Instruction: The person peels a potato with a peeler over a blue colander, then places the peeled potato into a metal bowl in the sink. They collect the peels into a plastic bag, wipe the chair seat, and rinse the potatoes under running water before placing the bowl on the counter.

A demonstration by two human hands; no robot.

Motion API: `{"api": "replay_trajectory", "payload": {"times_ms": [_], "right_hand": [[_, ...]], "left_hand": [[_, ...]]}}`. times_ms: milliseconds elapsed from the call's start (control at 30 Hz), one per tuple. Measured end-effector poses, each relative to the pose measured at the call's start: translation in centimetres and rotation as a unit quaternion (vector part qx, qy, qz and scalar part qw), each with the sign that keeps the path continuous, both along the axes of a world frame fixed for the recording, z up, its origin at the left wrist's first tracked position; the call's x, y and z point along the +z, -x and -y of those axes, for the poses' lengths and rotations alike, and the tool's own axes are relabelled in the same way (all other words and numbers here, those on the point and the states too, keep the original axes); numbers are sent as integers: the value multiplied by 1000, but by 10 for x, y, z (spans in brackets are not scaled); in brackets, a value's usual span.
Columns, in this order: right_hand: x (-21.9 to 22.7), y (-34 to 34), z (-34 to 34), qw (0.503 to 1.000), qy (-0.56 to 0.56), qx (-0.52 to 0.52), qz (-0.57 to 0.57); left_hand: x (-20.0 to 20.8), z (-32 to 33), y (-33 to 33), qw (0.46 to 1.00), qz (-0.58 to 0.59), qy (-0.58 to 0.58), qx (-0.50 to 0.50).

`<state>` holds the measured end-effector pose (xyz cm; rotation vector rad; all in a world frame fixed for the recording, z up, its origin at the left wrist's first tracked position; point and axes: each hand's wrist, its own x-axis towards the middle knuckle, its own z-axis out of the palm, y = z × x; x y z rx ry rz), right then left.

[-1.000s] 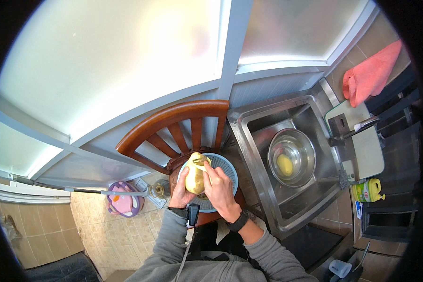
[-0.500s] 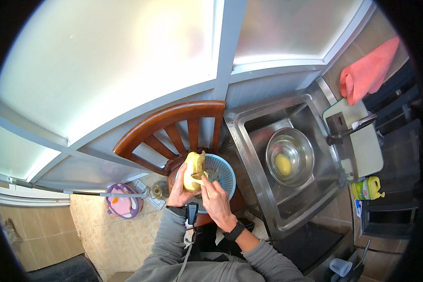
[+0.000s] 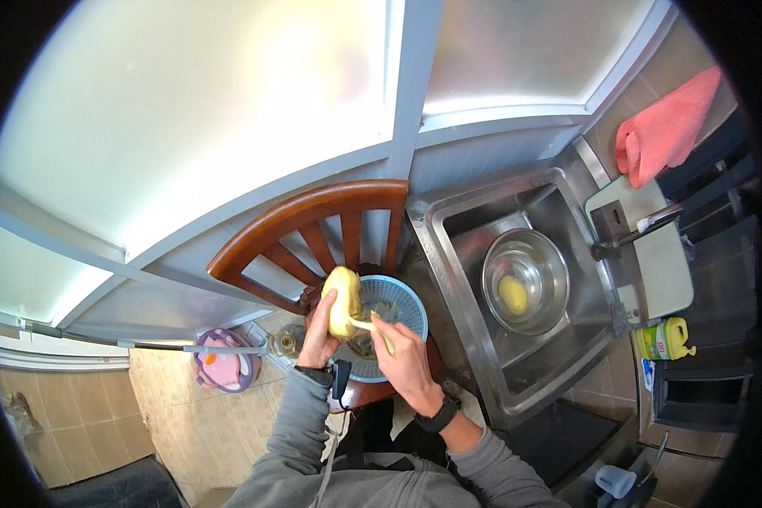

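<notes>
My left hand (image 3: 319,332) is wrapped round a large, mostly peeled yellow potato (image 3: 340,300), held tilted up. Some brown skin shows along its right side. In my right hand (image 3: 405,360) is a peeler (image 3: 366,324) with a pale green handle, its head against the potato's lower right side. Below both hands sits a light blue plastic basket (image 3: 414,315) with peelings in the bottom, on the seat of a wooden chair (image 3: 309,199). A second, peeled potato (image 3: 512,295) lies in a metal bowl (image 3: 559,275) to the right.
The bowl stands inside a steel sink (image 3: 457,339), with a dark faucet (image 3: 631,241) at its right. Beyond are a pink cloth (image 3: 665,135), a pale board (image 3: 665,279) and a yellow-green bottle (image 3: 662,339). On the floor at left lies a purple and pink object (image 3: 226,360).
The potato has turned more upright and moved slightly up and left. My right hand and the peeler have shifted right and a little down, and the dark skin patch now shows less.
</notes>
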<state>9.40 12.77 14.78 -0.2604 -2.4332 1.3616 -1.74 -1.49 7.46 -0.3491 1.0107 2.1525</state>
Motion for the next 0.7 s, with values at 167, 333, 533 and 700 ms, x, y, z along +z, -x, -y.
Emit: {"api": "replay_trajectory", "payload": {"times_ms": [167, 333, 533, 700], "right_hand": [[-4, 39, -10, 999, -52, -12, 10], [-13, 28, 1, 999, -34, -22, 5], [-31, -5, 13, 994, -99, 0, 36], [-38, -19, 15, 983, -56, 42, 171]], "left_hand": [[-3, -9, -8, 998, -60, 27, -24], [-1, -14, -8, 997, -42, -57, -1], [-7, -24, 0, 993, -71, 78, 52], [-4, -20, 5, 997, 0, 48, 64]]}}
